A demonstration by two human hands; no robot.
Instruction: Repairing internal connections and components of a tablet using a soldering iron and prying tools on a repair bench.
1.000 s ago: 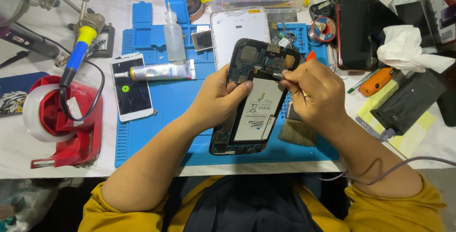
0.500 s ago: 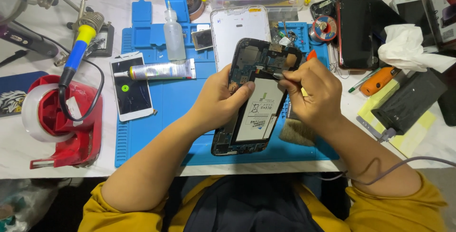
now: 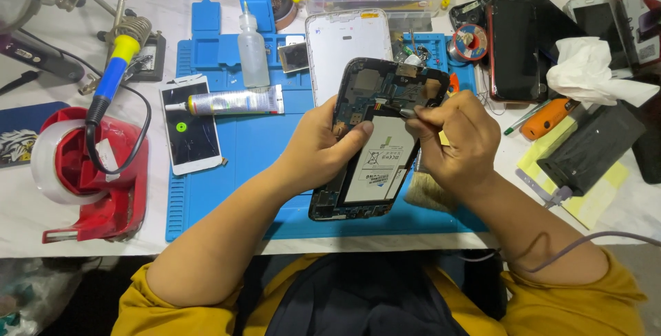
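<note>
Head camera is looking down on my two hands over the blue work mat (image 3: 248, 150). I am holding an opened tablet (image 3: 375, 140), back cover off, tilted above the mat with its top edge pointing away from me. My left hand (image 3: 320, 147) is gripping its left edge, fingers wrapped underneath and the thumb lying across the pale battery (image 3: 382, 160) in the middle. My right hand (image 3: 454, 140) is closing its fingers around a thin metal tool (image 3: 405, 111), pinching it between thumb and forefinger; the tip is touching the dark circuit board just above the battery, near the tablet's upper right corner. A brush (image 3: 427, 191) is lying on the mat beneath my right wrist. Beyond the tablet, a white back cover (image 3: 344, 47) is resting flat on the mat, with a clear squeeze bottle (image 3: 253, 50) beside it. A glue tube (image 3: 231, 102) and a cracked white phone (image 3: 189, 129) are sitting to the left, well apart from my left hand.
</note>
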